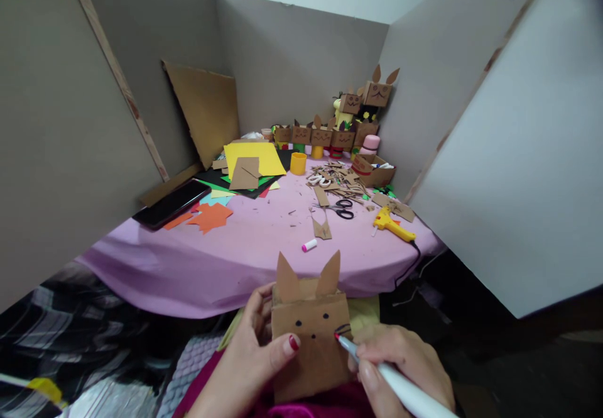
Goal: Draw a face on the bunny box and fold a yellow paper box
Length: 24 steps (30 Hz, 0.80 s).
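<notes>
A cardboard box head (311, 368) with two pointed ears rests near my lap, its face turned up. It bears two black eye dots, a small nose dot and dark curved lines at its right edge. My left hand (259, 336) grips the box from its left side, thumb on the front. Closed around a white marker (400, 385), my right hand (405, 361) holds the reddish tip at the face near those lines. A white and pink marker cap (309, 246) lies on the table's front part.
On the pink-covered table (264, 248) lie black-handled scissors (343, 209), a yellow glue gun (394, 224), cardboard scraps (342, 179), coloured sheets (257, 157) and a phone (172, 204). Several finished cardboard animal figures (321, 136) stand at the back. Grey panels (301, 60) enclose the table.
</notes>
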Available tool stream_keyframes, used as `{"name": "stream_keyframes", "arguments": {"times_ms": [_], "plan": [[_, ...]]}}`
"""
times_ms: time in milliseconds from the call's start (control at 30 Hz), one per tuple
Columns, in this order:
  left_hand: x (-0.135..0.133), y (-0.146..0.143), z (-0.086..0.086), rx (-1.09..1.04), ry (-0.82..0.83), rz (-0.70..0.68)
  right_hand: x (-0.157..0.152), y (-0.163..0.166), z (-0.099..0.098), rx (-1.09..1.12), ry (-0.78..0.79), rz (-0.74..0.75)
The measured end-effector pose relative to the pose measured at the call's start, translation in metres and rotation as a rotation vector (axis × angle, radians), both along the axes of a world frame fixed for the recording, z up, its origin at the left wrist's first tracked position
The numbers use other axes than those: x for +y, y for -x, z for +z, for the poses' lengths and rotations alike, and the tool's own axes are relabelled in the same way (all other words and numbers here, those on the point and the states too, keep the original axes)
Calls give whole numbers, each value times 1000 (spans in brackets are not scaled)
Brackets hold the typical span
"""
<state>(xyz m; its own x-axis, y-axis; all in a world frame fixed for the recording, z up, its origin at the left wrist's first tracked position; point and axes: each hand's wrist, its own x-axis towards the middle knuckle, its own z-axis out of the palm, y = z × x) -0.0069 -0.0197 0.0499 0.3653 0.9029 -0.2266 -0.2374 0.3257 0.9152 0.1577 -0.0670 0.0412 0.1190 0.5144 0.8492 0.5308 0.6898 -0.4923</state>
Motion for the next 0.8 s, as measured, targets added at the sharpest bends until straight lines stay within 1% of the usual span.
{"name": "stream_keyframes", "arguments": {"times_ms": [167,333,500,633,800], "plan": [[-2,-1,0,-27,6,11,0,0,0,-3,-1,-13],[-3,0,-1,-67,2,-16,-1,1,2,-6,-1,-40],[-2,0,0,-65,12,-7,-1,2,4,-14,0,-47],[-2,1,0,-21,17,11,-1,2,4,-21,6,-46],[-2,2,-1,-30,10,1,-1,3,1,18,7,-34]]}}
